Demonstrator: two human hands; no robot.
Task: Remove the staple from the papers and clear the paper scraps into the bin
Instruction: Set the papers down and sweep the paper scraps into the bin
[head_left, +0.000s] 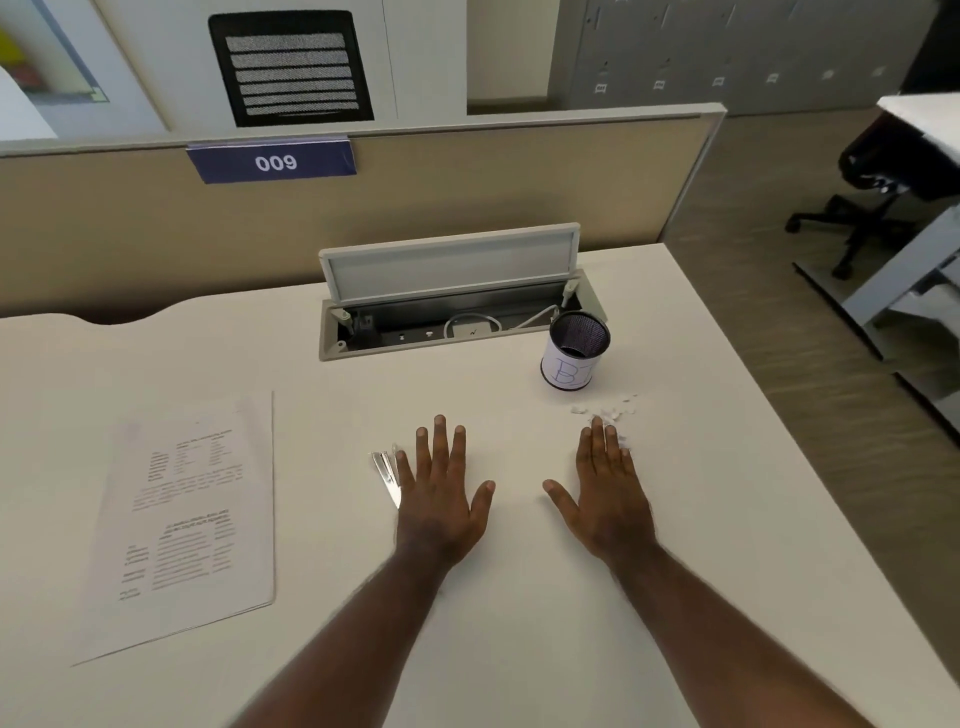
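Note:
A stack of printed papers (187, 519) lies flat at the left of the white desk (519, 649). My left hand (441, 488) rests palm down in the middle, fingers spread, holding nothing. A shiny metal tool (387, 470), perhaps tweezers or a staple remover, lies just left of it, touching the little finger. My right hand (608, 493) is also flat and empty, its fingertips at a small pile of white paper scraps (608, 408). Behind the scraps stands a small mesh cup (574, 351) with a paper label, serving as the bin. No staple is visible.
An open cable tray (452, 312) with its lid raised sits at the back of the desk, holding a white charger and cords. A beige partition with a "009" sign (272, 162) stands behind. The desk's right edge drops to the floor; an office chair (883, 176) is far right.

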